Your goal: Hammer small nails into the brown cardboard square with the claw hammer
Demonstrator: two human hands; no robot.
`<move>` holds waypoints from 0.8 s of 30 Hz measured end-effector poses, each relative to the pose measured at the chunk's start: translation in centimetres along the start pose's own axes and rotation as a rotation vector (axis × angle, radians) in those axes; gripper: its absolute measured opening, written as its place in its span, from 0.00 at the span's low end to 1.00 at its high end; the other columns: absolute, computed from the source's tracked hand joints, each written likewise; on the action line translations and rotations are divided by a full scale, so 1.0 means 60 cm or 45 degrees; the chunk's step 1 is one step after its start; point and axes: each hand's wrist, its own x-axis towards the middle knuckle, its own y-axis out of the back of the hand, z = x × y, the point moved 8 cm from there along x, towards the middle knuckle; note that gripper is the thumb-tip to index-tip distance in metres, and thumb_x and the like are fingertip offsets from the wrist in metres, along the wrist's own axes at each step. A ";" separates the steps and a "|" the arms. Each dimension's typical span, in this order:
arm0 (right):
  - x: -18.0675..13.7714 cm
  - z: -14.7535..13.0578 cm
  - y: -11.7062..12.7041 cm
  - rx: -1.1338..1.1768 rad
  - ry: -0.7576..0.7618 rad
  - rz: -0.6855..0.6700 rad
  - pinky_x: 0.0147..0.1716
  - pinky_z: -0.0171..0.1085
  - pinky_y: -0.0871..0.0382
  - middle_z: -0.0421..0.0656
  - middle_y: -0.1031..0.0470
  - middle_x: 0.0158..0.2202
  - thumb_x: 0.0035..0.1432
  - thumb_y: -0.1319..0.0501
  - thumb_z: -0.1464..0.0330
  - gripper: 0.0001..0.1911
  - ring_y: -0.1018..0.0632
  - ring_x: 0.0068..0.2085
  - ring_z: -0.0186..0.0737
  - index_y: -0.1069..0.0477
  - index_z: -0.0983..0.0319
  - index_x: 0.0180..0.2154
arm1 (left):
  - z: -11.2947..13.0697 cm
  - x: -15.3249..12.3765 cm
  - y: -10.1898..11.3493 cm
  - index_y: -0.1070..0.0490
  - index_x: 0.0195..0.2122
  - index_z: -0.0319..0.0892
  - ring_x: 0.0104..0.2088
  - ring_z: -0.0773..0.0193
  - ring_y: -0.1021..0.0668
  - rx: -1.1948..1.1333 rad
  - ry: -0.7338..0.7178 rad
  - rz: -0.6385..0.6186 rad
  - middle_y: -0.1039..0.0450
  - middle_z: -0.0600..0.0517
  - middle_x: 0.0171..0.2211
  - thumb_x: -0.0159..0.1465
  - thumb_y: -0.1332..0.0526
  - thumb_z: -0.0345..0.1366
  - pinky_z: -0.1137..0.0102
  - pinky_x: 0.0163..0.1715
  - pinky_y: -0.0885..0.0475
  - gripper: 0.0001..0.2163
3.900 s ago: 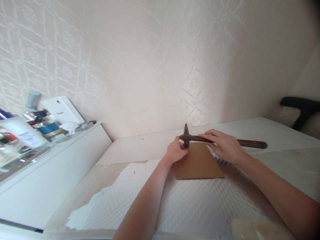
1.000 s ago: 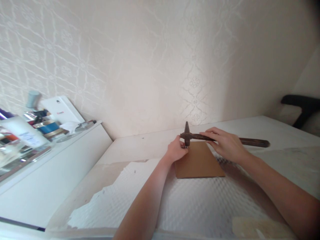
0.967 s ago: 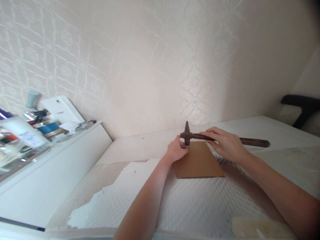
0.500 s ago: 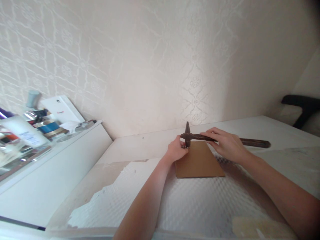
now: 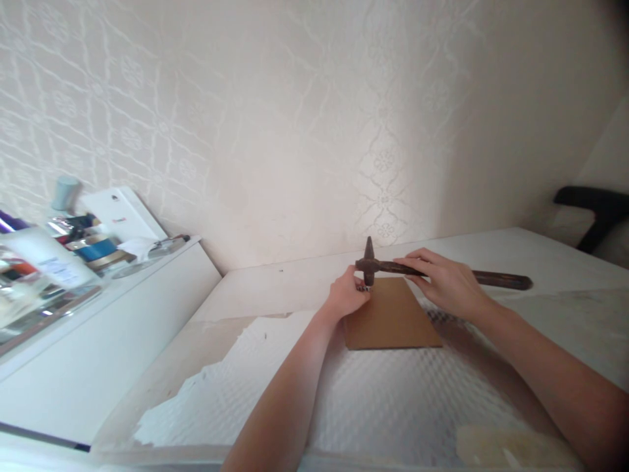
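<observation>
My right hand (image 5: 445,282) is wrapped round the dark handle of a hammer (image 5: 371,265), gripping it partway along. The hammer lies roughly level, its head over the far left corner of a flat brown board (image 5: 393,321). At that corner my left hand (image 5: 348,294) has its fingers closed just under and beside the hammer's face. A small, shiny, toothed-looking metal piece (image 5: 362,288) shows between those fingers; its exact kind is too small to make out. The board rests on a textured whitish sheet.
The quilted whitish sheet (image 5: 383,406) covers part of the white tabletop (image 5: 275,278). To the left stands a white cabinet (image 5: 122,341) crowded with a white box (image 5: 122,216), tubes and blue tape (image 5: 95,249). A patterned wall rises behind. A black chair armrest (image 5: 590,196) is at right.
The hammer head has risen very slightly, showing more of the small metal piece beneath it. My left hand and the board stay in place.
</observation>
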 end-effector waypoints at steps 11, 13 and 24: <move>-0.001 0.004 -0.006 0.002 0.016 -0.046 0.26 0.33 0.33 0.41 0.25 0.45 0.59 0.47 0.72 0.19 0.23 0.40 0.38 0.29 0.54 0.50 | -0.005 0.003 -0.002 0.38 0.47 0.44 0.41 0.59 0.22 0.011 0.009 -0.004 0.23 0.52 0.37 0.51 0.40 0.29 0.64 0.44 0.30 0.21; -0.001 0.005 -0.006 0.001 0.013 -0.055 0.26 0.33 0.33 0.41 0.25 0.45 0.59 0.47 0.72 0.18 0.23 0.39 0.37 0.29 0.54 0.50 | -0.005 0.003 -0.003 0.39 0.48 0.44 0.41 0.59 0.22 0.002 -0.001 -0.013 0.23 0.52 0.38 0.51 0.40 0.29 0.64 0.44 0.30 0.22; 0.001 -0.002 0.003 0.035 0.050 -0.044 0.25 0.33 0.33 0.40 0.25 0.44 0.59 0.46 0.72 0.18 0.23 0.37 0.37 0.28 0.53 0.49 | -0.002 0.002 -0.002 0.38 0.46 0.43 0.40 0.58 0.22 0.031 -0.005 -0.015 0.23 0.51 0.37 0.51 0.39 0.30 0.64 0.43 0.29 0.20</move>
